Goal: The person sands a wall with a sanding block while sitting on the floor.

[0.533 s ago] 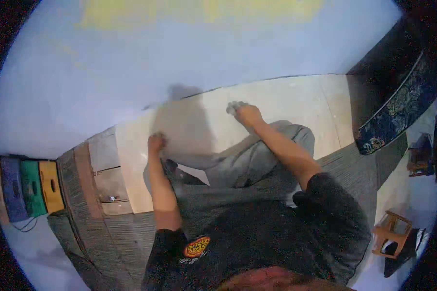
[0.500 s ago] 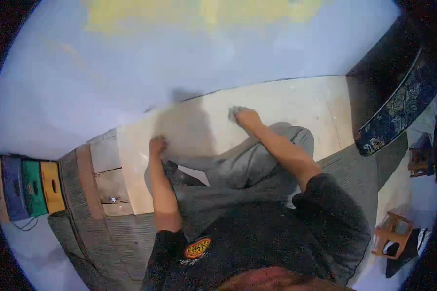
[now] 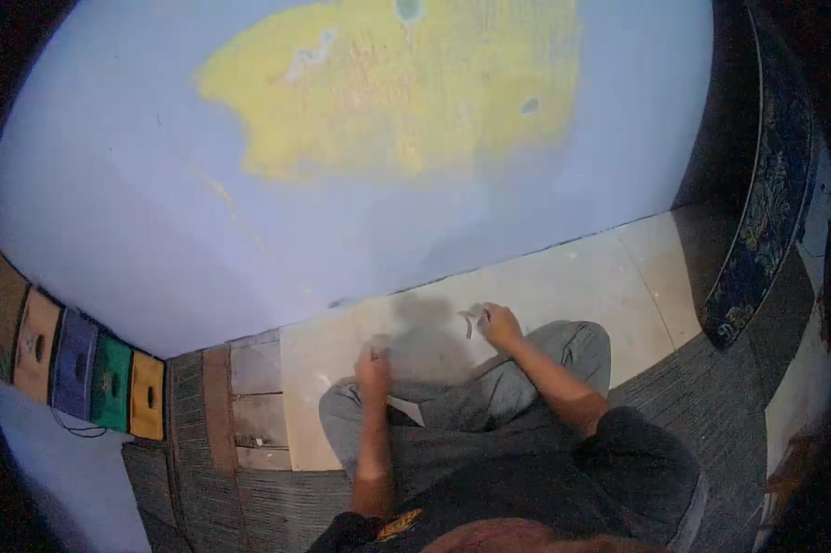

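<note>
I sit cross-legged before a pale blue wall (image 3: 296,230) that carries a large, ragged patch of yellow paint (image 3: 415,101). My right hand (image 3: 501,329) is closed on a small, curled grey piece (image 3: 469,323), held above the light board near my right knee; its material is too blurred to tell. My left hand (image 3: 372,370) hangs over the board's near side by my left knee, fingers curled in. A greyish bit shows at its fingertips, but I cannot make out what it is.
Under my hands a pale board (image 3: 572,276) runs along the wall's foot. Striped grey matting (image 3: 291,507) covers the floor around me. Coloured drawer-like boxes (image 3: 111,382) stand at the left. A dark patterned panel (image 3: 761,230) rises at the right.
My view has tilted up and swung, so more of the yellow patch shows. Both hands sit lower in the picture and nearer each other. The grey piece stays in my right hand.
</note>
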